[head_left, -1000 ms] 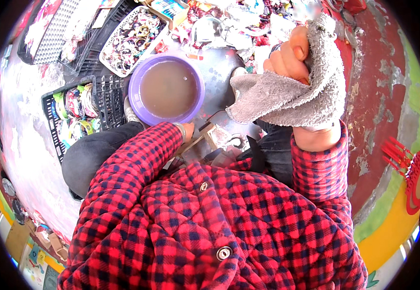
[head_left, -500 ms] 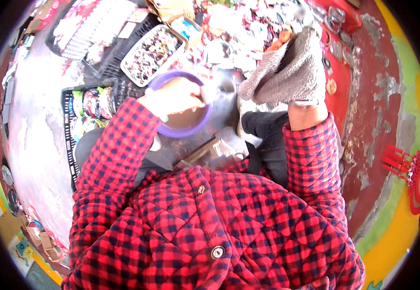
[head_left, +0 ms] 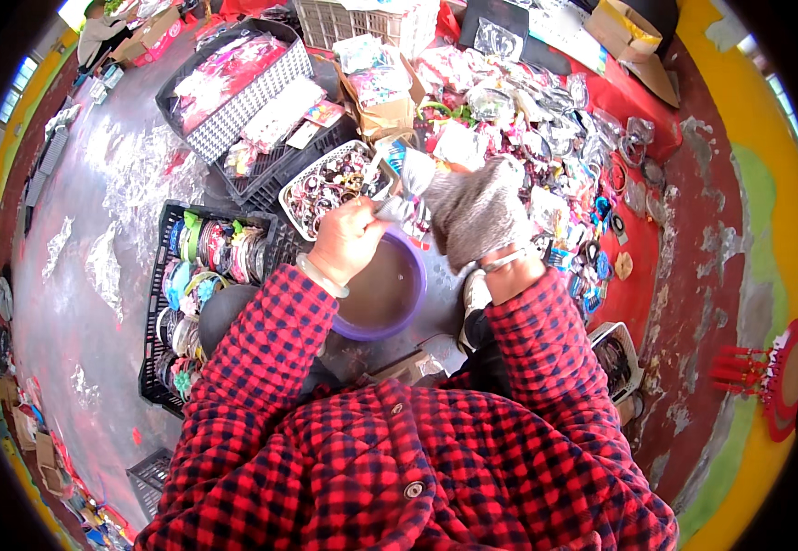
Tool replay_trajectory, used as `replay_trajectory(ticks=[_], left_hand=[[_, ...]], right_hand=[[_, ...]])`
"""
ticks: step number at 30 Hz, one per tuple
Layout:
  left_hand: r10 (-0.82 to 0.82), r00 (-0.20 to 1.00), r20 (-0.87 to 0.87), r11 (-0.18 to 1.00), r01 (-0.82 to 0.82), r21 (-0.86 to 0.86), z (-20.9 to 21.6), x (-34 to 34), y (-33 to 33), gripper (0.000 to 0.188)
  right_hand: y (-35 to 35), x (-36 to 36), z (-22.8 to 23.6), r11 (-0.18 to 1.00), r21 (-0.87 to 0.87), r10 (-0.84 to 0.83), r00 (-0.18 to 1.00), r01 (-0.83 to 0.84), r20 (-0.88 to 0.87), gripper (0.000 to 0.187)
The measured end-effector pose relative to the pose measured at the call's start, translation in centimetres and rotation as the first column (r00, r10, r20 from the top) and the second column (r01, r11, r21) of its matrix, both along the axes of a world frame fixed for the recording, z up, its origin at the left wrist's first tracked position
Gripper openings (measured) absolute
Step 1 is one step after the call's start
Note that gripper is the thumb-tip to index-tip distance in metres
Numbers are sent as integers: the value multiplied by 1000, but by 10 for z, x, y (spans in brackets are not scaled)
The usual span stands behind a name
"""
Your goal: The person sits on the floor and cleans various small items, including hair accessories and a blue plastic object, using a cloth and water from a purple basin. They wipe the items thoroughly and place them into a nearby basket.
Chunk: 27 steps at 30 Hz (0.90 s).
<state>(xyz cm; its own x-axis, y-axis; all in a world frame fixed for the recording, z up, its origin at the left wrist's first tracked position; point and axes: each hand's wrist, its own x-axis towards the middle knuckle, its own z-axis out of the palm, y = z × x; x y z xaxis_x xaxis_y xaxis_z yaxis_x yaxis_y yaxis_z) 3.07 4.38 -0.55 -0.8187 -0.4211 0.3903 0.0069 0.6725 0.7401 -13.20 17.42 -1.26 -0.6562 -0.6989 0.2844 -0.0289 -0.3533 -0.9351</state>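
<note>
My left hand [head_left: 345, 241] is raised over the rim of a purple basin [head_left: 417, 308] that holds murky water. Thumb and fingers pinch the end of a light grey piece that looks like a fabric bow [head_left: 401, 209]. Beside it, my right hand [head_left: 515, 274] is mostly hidden under a fluffy grey-brown towel [head_left: 480, 220], which is wrapped around its fingers. The towel's edge lies close to the grey piece; whether they touch is hard to tell.
A white basket of small hair ties [head_left: 299, 195] stands just beyond the basin. Left of it is a black crate [head_left: 152, 344] of headbands. Packaged accessories [head_left: 555, 151] pile up on red cloth ahead. A pale bin [head_left: 633, 381] sits at the right.
My left hand has come up from inside the basin with the grey piece. My right hand and towel have moved left toward it. The view has shifted, showing more of the far floor.
</note>
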Motion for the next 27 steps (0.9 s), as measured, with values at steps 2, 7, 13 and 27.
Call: replay_trajectory(ticks=[2,7,13,27], left_hand=[[-48,997,-56,996,44,-78,3,-1,-1,16],[-210,978,-20,958,201,-205,-8,2,-20,27],[-74,997,18,989,76,-128,14,-2,-25,41],[-279,945,-170,609,311,729,-1,-20,10,20]], right_hand=[[3,0,0,977,-167,205,806,-134,556,38],[-10,17,69,963,249,195,904,-103,-381,57],[-14,24,83,911,391,233,617,134,-752,40],[-23,32,35,983,96,173,971,-159,-166,33]])
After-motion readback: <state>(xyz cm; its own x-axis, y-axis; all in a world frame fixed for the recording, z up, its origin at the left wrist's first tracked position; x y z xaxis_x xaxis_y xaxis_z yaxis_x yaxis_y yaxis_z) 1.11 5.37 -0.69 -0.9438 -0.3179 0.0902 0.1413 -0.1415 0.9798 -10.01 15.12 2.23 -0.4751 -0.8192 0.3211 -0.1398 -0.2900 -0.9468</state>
